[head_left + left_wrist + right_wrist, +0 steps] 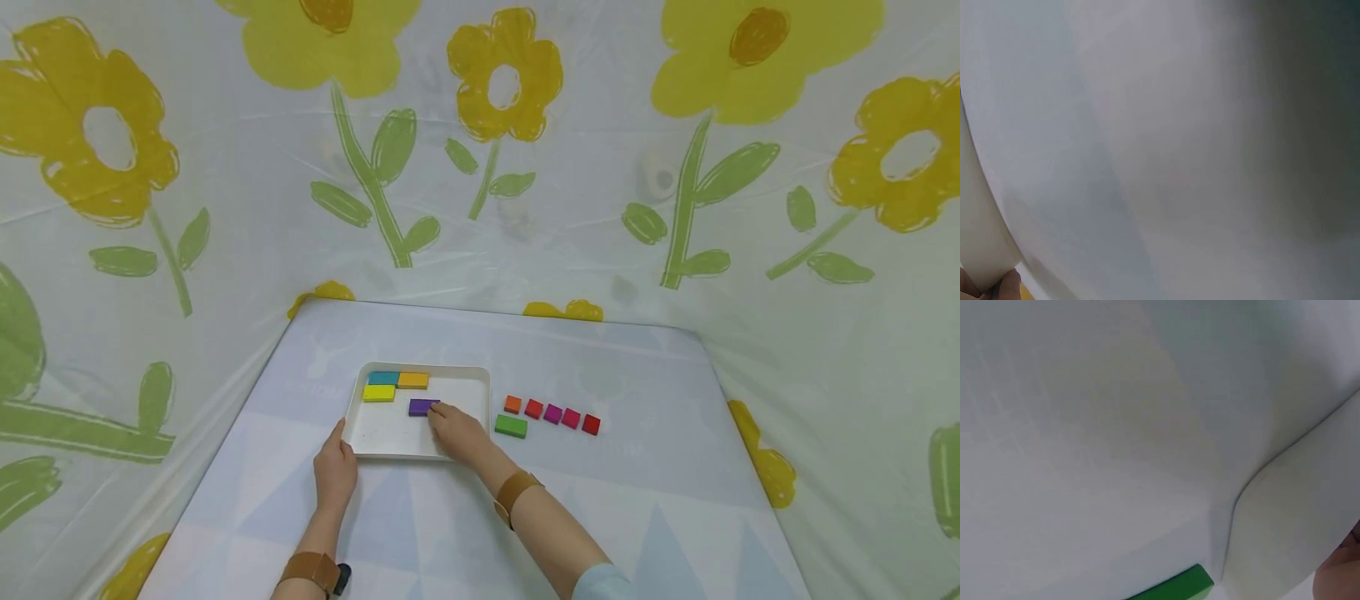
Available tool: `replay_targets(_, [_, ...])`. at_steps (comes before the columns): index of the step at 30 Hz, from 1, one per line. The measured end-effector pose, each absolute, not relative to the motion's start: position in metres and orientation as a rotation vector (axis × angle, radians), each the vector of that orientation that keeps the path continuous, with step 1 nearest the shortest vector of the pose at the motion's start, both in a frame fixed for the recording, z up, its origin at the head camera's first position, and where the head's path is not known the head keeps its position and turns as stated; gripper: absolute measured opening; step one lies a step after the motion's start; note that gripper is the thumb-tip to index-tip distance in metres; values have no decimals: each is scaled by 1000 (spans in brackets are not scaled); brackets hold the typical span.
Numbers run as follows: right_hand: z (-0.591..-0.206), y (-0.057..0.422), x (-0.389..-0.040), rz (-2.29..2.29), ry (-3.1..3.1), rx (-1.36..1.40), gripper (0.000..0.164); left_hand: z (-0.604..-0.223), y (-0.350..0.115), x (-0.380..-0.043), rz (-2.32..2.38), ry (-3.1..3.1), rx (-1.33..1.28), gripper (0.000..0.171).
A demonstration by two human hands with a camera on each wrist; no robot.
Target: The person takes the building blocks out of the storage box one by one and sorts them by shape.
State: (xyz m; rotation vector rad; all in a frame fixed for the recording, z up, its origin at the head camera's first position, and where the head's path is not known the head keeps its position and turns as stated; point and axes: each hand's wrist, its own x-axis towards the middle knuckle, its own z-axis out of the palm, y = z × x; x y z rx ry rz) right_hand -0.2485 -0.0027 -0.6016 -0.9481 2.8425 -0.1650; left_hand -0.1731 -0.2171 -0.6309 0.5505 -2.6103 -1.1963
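Observation:
A shallow white tray (386, 435) lies on the table. My left hand (335, 475) grips its front left corner; the left wrist view shows fingertips (1007, 287) at the tray's wall (982, 212). Inside the tray, my right hand (459, 433) pinches the right end of a purple rectangular block (422, 407). Toward the tray's back left are a teal block (384, 378), an orange-yellow block (413, 381) beside it, and a yellow block (378, 393) in front of the teal one. In the right wrist view only part of the right hand (1338, 575) shows.
Right of the tray lies a green rectangular block (511, 426), also partly visible in the right wrist view. Behind it runs a slanting row of small blocks, from orange (512, 404) through magenta (552, 413) to dark red (591, 424). A flower-printed curtain (585, 183) surrounds the table.

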Motion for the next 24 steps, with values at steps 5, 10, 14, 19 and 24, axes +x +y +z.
replay_targets(5, [-605,1,-244,-139,2884,-987,40,-629,-217,-172,-1200,-2615,545,45])
replay_targets(10, [-604,-1,-245,-142,2939,-971,38,-629,-216,-172,-1193,-2615,546,45])
replay_targets(14, [-601,-3,-248,-174,2946,-922,40,-630,-215,-172,-1174,-2595,544,44])
replay_targets(19, [-605,-5,-251,-92,2891,-928,46,-630,-214,-171,-1158,-2588,544,44])
replay_targets(24, [-610,-9,-256,-11,2892,-921,49,-628,-215,-171,-1164,-2596,536,44])
